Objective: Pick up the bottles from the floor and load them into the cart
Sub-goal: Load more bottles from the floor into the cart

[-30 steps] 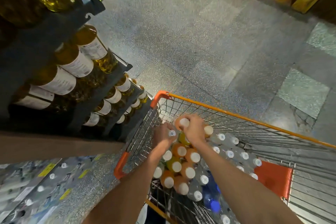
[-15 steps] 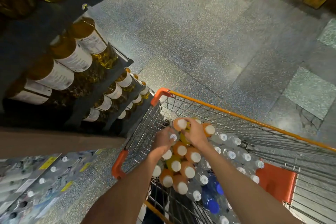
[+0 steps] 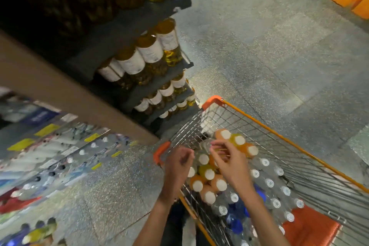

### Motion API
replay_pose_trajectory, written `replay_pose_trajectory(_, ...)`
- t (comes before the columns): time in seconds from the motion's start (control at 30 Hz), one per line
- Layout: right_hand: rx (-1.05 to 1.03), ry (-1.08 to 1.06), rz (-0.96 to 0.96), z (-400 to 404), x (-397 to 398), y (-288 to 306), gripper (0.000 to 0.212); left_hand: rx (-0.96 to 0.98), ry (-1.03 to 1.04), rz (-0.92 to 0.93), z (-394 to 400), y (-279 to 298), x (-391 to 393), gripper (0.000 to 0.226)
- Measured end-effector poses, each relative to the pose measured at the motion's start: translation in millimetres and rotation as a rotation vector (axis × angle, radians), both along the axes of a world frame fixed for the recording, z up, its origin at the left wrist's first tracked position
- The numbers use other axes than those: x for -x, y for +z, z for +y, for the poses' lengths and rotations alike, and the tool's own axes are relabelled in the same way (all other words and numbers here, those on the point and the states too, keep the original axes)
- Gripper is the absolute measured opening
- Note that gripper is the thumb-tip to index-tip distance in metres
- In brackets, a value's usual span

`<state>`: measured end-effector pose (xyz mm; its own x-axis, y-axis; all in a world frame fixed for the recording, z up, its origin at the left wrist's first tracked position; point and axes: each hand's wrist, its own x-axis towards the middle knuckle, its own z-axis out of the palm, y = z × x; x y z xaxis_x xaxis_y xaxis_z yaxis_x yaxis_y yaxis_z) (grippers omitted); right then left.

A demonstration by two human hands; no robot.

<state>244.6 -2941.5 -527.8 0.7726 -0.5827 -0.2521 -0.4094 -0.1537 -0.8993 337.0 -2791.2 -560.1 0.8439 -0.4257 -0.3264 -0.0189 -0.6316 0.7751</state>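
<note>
Orange/yellow juice bottles (image 3: 207, 173) packed upright w/ white caps up in near-left part of cart (image 3: 265, 124), directly under and between both hands. Three more of same kind in a row (image 3: 238, 141) just beyond right hand (image 3: 229, 163), nearly touching its fingertips; contact unclear due to blur. Clear water bottles (image 3: 269, 183) laid out to the right of the juice, blue-capped ones (image 3: 236, 227) nearer the body, orange child-seat flap (image 3: 311, 227) at near-right.

Left hand (image 3: 178, 163) hovering over cart's left rim, by orange corner guard (image 3: 159, 151); fingers loosely curled, nothing held. Right hand above the juice cluster, fingers half-spread and relaxed, holding nothing visible. Both forearms reaching in from bottom edge, left one outside the cart wall, right one across the basket.

Shelf of oil bottles (image 3: 151, 52) to the left past cart; shrink-wrapped packs (image 3: 60, 156) on speckled floor (image 3: 259, 46) at left.
</note>
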Motion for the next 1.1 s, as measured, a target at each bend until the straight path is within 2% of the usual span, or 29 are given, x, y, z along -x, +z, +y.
replay_pose_trajectory(0.17,0.064,0.201,-0.063,35,-7,28,0.021,0.016,0.150,-0.016,63,28,16,0.010)
replay_pose_trajectory(0.27,0.088,0.274,-0.068,66,-7,39,0.018,0.047,0.289,0.015,110,42,26,0.003)
replay_pose_trajectory(0.37,0.110,0.365,-0.081,113,-4,48,0.021,0.142,0.413,-0.006,166,58,45,0.004)
replay_pose_trajectory(0.47,0.124,0.496,-0.120,175,7,67,0.019,0.131,0.509,-0.063,230,78,77,0.005)
replay_pose_trajectory(0.6,0.140,0.673,-0.184,277,41,95,0.017,0.211,0.647,-0.080,337,87,148,0.009)
replay_pose_trajectory(0.67,0.079,0.753,-0.183,333,67,103,0.017,0.224,0.750,-0.090,394,89,194,0.008)
replay_pose_trajectory(0.83,-0.034,0.944,-0.134,473,138,103,0.020,0.235,1.098,-0.135,523,87,313,0.003)
replay_pose_trajectory(1.03,-0.068,1.213,-0.087,611,196,95,0.020,0.269,1.416,-0.128,623,75,414,0.007)
replay_pose_trajectory(1.1,-0.085,1.257,-0.072,635,203,94,0.020,0.262,1.466,-0.105,640,72,433,0.012)
